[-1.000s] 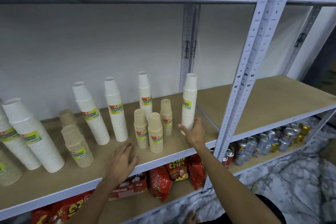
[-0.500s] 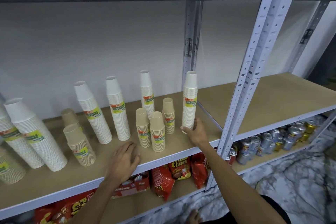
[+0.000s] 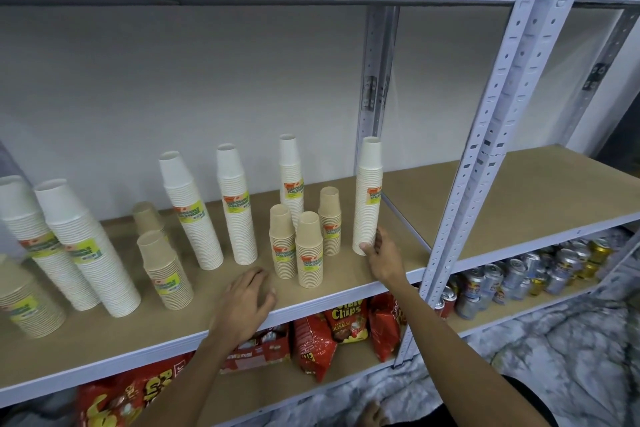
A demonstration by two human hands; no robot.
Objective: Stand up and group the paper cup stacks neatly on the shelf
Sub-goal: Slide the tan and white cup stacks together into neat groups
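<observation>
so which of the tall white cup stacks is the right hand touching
The rightmost tall white stack, nearest the grey upright post; the right hand rests at its base. The other white stacks stand untouched further left.

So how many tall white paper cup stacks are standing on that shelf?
6: two at far left, two centre-left, one behind the brown stacks, one at the right hand. More may sit off-frame left.

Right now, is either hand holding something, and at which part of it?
The right hand grips the tall white cup stack at its bottom end, just above the shelf. The left hand lies flat on the shelf and holds nothing.
</observation>
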